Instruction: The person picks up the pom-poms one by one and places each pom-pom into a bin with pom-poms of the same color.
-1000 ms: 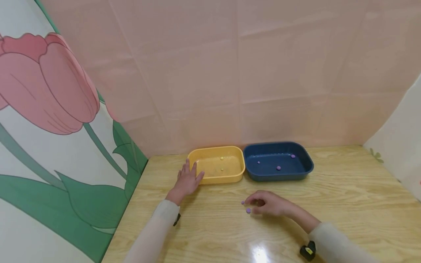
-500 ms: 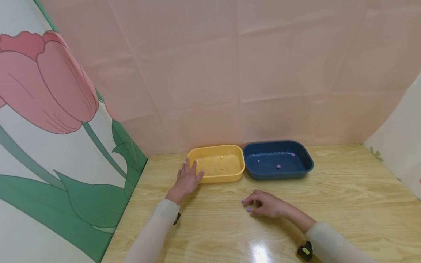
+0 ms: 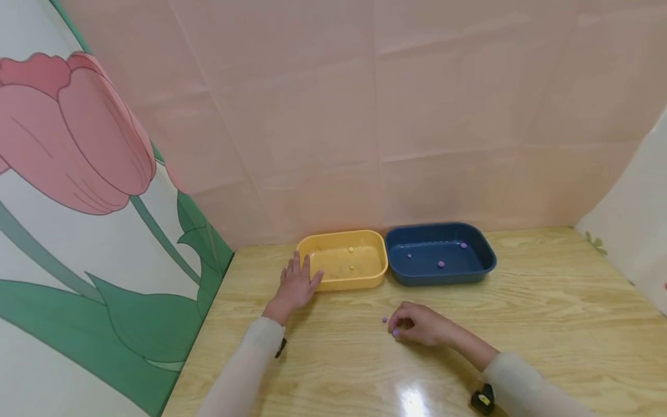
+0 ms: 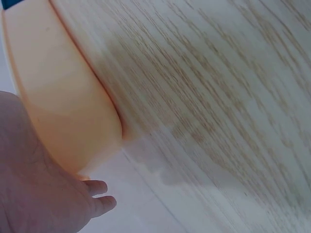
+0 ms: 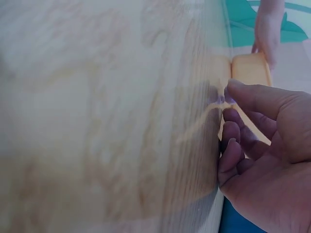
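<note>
My right hand [image 3: 419, 324] is low over the wooden table, pinching a small purple ball [image 3: 395, 333] between thumb and forefinger. In the right wrist view the same purple ball [image 5: 228, 95] shows at the thumb tip, with the other fingers curled below. Just beyond the fingertips lies a smaller purple ball [image 3: 384, 319]. With fingers spread, my left hand [image 3: 295, 288] rests on the near left corner of a yellow tray [image 3: 344, 284]. In the left wrist view that hand [image 4: 43, 189] lies against the tray's outer wall [image 4: 73, 97].
To the right of the yellow tray, touching it, stands a dark blue tray [image 3: 443, 278] with a few purple balls inside. Small yellow balls [image 3: 351, 250] lie in the yellow tray. A pink sheet [image 3: 375, 116] hangs behind the table [image 3: 333, 359]; a tulip-painted wall [image 3: 104, 133] borders the left.
My right thumb and forefinger have closed in on the larger purple ball, which has shifted slightly to the right. The left hand and both trays stay put.
</note>
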`<state>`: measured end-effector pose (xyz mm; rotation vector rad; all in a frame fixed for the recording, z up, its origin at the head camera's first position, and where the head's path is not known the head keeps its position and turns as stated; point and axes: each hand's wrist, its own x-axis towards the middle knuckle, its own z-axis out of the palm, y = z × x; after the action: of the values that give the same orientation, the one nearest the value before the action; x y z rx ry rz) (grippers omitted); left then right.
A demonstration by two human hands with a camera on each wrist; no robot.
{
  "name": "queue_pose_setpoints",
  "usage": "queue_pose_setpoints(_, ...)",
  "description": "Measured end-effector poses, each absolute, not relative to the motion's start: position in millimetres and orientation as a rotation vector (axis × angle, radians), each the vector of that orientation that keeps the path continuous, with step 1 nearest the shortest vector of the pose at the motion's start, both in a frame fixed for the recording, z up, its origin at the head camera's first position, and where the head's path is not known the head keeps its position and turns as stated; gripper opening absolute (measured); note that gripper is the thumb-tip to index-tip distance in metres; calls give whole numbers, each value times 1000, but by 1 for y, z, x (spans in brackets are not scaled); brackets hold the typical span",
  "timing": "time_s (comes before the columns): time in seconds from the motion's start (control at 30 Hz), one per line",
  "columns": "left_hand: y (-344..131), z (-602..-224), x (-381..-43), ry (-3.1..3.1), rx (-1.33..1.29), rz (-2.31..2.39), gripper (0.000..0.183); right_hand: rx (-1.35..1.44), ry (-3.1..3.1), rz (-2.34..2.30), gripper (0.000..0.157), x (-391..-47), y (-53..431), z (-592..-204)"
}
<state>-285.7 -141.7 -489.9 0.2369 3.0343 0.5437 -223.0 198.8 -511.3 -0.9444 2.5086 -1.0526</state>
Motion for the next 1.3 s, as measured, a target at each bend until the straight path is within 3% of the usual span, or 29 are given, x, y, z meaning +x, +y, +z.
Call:
queue_pose_setpoints(0.63,-142,-488,-289,3045,235,470,83,-861,2487,-1119,5,-226,206,-500)
queue_pose_setpoints(1.3,-143,-493,-287,3031,217,490,77,-931,2569,-1122,7,-236,220,-484)
